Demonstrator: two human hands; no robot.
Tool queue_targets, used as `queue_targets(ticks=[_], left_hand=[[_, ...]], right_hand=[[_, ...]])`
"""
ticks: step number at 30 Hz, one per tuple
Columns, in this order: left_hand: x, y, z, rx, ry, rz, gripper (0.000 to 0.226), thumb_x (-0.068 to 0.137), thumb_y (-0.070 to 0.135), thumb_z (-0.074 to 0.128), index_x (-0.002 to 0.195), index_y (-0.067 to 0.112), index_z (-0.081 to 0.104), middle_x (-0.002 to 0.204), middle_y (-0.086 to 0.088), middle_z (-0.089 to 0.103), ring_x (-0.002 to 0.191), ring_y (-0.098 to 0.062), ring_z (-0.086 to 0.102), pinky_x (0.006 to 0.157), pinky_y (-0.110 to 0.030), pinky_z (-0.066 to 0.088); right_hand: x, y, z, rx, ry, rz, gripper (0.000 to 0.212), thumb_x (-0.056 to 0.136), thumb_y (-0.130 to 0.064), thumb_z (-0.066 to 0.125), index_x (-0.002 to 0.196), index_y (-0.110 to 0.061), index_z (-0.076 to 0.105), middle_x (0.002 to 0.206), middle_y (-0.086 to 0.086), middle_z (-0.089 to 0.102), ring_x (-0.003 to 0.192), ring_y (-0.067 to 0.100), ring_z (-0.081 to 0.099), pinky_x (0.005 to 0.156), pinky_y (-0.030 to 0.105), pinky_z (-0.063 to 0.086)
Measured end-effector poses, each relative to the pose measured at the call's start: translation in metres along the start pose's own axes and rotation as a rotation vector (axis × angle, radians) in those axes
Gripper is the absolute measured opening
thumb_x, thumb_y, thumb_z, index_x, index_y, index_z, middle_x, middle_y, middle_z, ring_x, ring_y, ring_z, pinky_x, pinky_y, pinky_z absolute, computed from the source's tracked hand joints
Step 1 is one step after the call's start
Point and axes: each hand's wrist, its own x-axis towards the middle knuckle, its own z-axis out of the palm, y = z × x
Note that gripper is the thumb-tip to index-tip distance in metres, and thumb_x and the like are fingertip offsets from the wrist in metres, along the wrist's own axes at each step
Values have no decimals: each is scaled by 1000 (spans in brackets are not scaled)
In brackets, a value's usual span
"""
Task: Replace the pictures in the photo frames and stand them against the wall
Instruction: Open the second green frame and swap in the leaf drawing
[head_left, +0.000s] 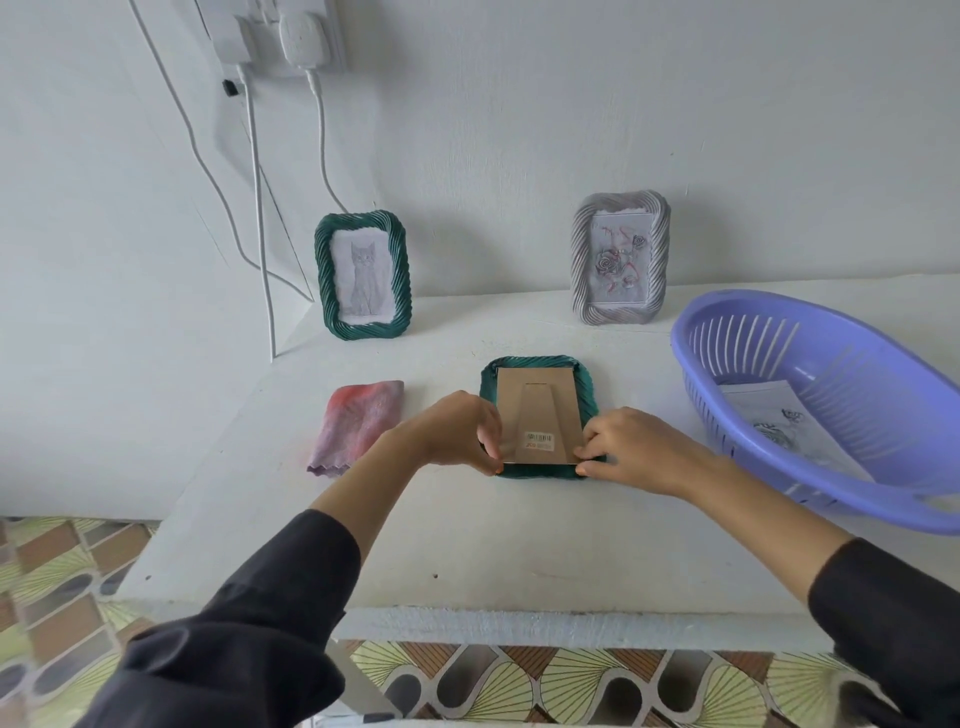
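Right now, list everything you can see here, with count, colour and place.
Cat-drawing frame: one, green, standing against wall, left.
Rose-picture frame: one, grey, standing against wall, right.
Face-down frame: one, green, cardboard back up, table centre.
Cloth: one, pink-purple, left of it.
Basket: one, lilac, table's right.
Printed sheets: count unclear, white, in basket.
Chargers: two, white, wall socket.
Table: one, white.
Left hand: fingers pinching face-down frame's near left corner.
Right hand: fingers pinching its near right corner.

basket runs off the right edge, face-down frame hides its front, sticker is too tiny to read
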Motion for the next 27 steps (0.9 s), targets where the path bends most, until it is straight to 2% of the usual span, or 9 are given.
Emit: queue_targets(ticks=[3, 6, 9, 14, 19, 22, 27], left_hand=[[-1, -2, 5, -1, 28, 4, 5, 68, 20, 74, 72, 18, 76, 85, 14, 61, 69, 5, 52, 70, -12, 38], [-1, -2, 8, 7, 53, -10, 6, 66, 21, 73, 71, 17, 74, 78, 14, 63, 66, 3, 53, 72, -17, 42], [1, -1, 9, 13, 63, -39, 11, 67, 22, 73, 74, 13, 73, 77, 9, 70, 65, -1, 56, 72, -18, 46], [5, 1, 8, 7, 79, -67, 8, 68, 20, 73, 69, 12, 71, 71, 7, 69, 59, 1, 52, 60, -9, 37], [7, 1, 8, -38, 42, -78, 8, 66, 18, 72, 63, 20, 65, 62, 16, 61, 66, -4, 58, 69, -19, 49], [9, 1, 6, -86, 20, -66, 9, 68, 15, 72, 69, 21, 66, 66, 16, 62, 66, -1, 58, 69, -15, 46], [12, -5, 2, -208, -42, -57, 11, 75, 13, 72, 87, 13, 72, 71, 15, 62, 67, 2, 58, 69, -8, 43]], right_hand=[[1, 1, 6, -41, 44, -9, 34, 93, -40, 47, 99, -16, 71, 96, 3, 65, 93, 19, 56, 87, 29, 41], [-1, 0, 9, -4, 105, 8, 32, 92, -37, 49, 94, -15, 72, 91, 4, 65, 90, 20, 57, 87, 30, 42], [-3, -2, 9, 71, 157, 31, 28, 90, -34, 54, 94, -15, 74, 92, 3, 66, 89, 20, 57, 80, 27, 41], [-1, 0, 16, 146, 189, 49, 26, 88, -25, 56, 78, -6, 70, 79, 6, 64, 79, 23, 57, 72, 28, 42], [-1, -4, 17, 196, 209, 90, 25, 87, -20, 55, 74, -2, 67, 78, 8, 64, 78, 23, 57, 70, 32, 46], [-1, -4, 15, 232, 198, 118, 22, 86, -19, 56, 74, -4, 68, 78, 7, 64, 77, 21, 57, 70, 32, 47], [1, -10, 5, 229, 122, 193, 16, 85, -23, 57, 80, -12, 68, 83, -2, 61, 80, 17, 56, 70, 28, 43]])
